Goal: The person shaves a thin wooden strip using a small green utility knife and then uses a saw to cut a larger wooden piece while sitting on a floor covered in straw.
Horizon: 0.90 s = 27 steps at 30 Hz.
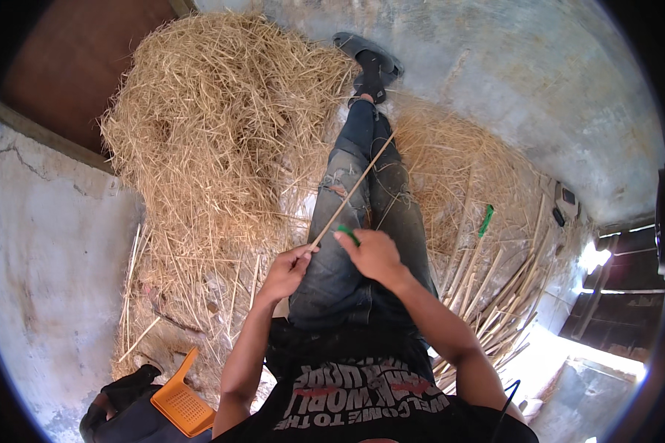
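1. Firstly, at the far left, a pale wall point(55, 244) stands, and near its lower part there is an orange plastic piece with small holes point(183, 406), beside dark cloth point(129, 402).
2. Next comes a big heap of dry straw point(214, 125), which spreads on the floor beside the person's legs.
3. The left hand point(287, 273) is closed, with thumb and fingers pinching the lower end of a thin stick point(355, 190).
4. This stick lies slantwise above the legs in jeans point(329, 273); its free end points forward and to the right.
5. The right hand point(377, 258) is curled around a small green tool point(347, 235), just beside the stick; whether the tool touches it, I cannot tell.
6. Further right, a bright green strip point(486, 220) lies near many long sticks point(495, 310), which are gathered loosely on the floor.
7. Finally, two small dark objects point(558, 217) lie near the right wall point(606, 148).
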Each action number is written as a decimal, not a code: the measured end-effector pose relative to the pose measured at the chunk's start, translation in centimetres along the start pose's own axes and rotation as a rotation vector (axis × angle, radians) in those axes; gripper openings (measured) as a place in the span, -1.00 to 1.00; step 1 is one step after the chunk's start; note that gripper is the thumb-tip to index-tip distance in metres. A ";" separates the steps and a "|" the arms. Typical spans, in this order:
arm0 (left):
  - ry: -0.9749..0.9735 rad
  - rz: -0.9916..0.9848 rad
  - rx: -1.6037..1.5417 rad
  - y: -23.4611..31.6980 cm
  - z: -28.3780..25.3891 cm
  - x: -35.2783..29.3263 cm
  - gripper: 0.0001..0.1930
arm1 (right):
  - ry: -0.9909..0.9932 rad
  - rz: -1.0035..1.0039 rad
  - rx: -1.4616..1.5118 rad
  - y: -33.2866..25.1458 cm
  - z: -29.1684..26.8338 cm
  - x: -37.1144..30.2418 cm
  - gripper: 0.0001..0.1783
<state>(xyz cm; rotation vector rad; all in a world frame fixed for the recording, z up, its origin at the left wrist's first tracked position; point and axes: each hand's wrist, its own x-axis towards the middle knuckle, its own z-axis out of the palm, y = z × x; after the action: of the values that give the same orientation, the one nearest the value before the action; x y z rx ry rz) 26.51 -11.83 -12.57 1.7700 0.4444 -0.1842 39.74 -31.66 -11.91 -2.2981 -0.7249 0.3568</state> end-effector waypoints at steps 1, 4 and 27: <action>-0.005 0.031 0.012 -0.5 0.4 0.6 -0.70 | -0.018 -0.006 0.001 -0.2 1.1 -0.3 -0.33; -0.021 -0.011 -0.005 -0.2 0.7 1.0 -0.69 | -0.071 -0.003 -0.002 -0.6 2.8 -0.8 -0.31; -0.033 -0.429 -0.287 -0.8 -13.9 -22.6 -0.70 | 0.185 0.343 0.075 7.4 -2.2 4.5 -0.26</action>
<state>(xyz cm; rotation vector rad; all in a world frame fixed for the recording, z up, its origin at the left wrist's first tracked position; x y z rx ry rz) 4.04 -2.79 -1.83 1.3728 0.7848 -0.4284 47.22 -34.64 -15.65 -2.3436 -0.2200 0.3145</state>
